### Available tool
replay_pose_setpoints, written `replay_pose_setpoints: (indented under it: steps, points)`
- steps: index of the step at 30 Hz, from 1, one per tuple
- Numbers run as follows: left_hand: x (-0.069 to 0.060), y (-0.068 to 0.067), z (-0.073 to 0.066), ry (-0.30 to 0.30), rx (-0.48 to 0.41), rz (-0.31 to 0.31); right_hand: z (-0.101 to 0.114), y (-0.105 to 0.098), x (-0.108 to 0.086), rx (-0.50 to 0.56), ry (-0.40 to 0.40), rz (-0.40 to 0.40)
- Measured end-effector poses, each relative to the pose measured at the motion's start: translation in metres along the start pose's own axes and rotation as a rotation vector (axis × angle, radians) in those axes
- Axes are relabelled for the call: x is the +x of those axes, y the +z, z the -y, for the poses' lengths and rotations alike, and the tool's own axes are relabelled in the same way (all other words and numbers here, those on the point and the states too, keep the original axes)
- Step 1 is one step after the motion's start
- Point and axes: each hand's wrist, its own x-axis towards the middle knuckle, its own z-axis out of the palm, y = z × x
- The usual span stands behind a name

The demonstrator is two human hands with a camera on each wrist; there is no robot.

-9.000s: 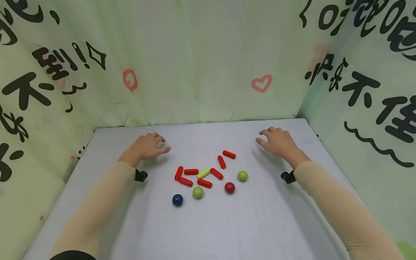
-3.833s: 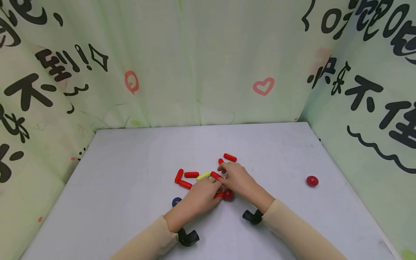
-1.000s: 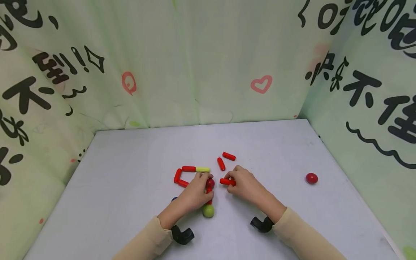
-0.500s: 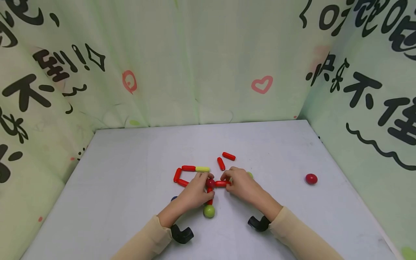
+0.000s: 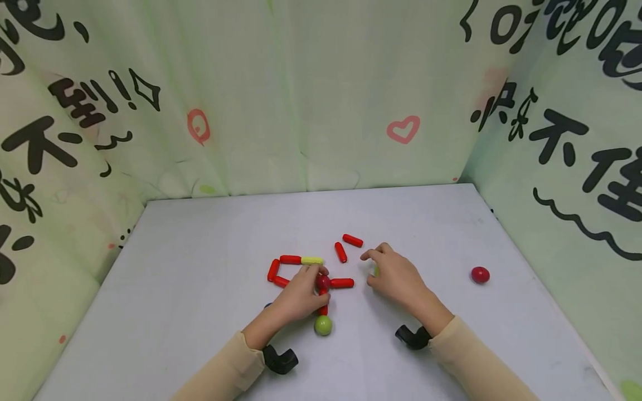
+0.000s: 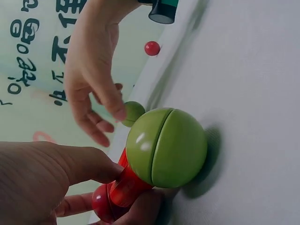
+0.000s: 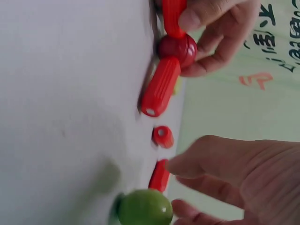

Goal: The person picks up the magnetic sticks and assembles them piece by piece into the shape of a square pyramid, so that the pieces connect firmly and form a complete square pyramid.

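My left hand (image 5: pixel 299 298) pinches a red rod (image 6: pixel 126 186) between thumb and fingers, its fingertips beside a red ball (image 5: pixel 323 282). One end of the rod meets a two-halved green ball (image 5: pixel 323 326); the other meets the red ball. A second red rod (image 5: pixel 343 283) sticks out rightward from that red ball, touching it. With fingers loosely bent and apart, my right hand (image 5: pixel 399 277) hovers at another green ball (image 7: pixel 145 208). That ball is mostly hidden behind the hand in the head view. Whether the fingers touch it I cannot tell.
A chain of red rods (image 5: pixel 290 259) ending in a yellow rod (image 5: pixel 312 260) lies beyond my left hand. Two loose red rods (image 5: pixel 353 240) rest farther back. Another red ball (image 5: pixel 480 274) sits at the right. A blue ball (image 5: pixel 268 305) is mostly covered by my left forearm.
My right hand brought a red rod against the red ball, let it go, and moved right to the green ball. The left hand has stayed in place over the past second.
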Motion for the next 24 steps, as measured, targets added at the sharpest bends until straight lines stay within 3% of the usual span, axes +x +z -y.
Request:
replay_pose_setpoints:
  steps: [7,24]
  points:
    - [0.002,-0.002,0.001,0.056,0.056,-0.034,-0.016,0.001,-0.003,0.058,0.059,0.089]
    - [0.002,-0.002,0.002,0.039,0.056,-0.05,-0.003,0.017,-0.002,0.154,-0.007,0.067]
